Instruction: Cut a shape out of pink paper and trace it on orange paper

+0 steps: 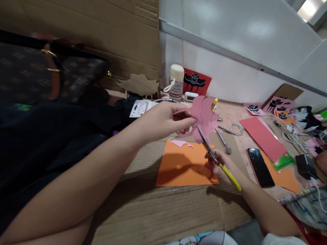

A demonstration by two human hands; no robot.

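My left hand (168, 117) pinches a pink paper cutout (203, 117) with wavy edges and drawn lines, holding it up above the work surface. In my right hand (222, 163) is a pair of scissors (208, 146) with yellow handles. Their narrow metal blades point up and left, with the tips at the paper's lower edge close to my left thumb. Whether the blades are parted is too small to tell. Below both hands lies an orange sheet (176, 166), and a pink paper scrap (182, 143) rests on its far edge.
A bottle (176, 83) stands at the back beside a red card (198, 81) with a black beaded design. To the right lie a phone (260, 166), a red sheet (263, 137), a metal-headed tool (223, 141) and a black box-shaped adapter (306, 166). A patterned bag (76, 73) sits at left.
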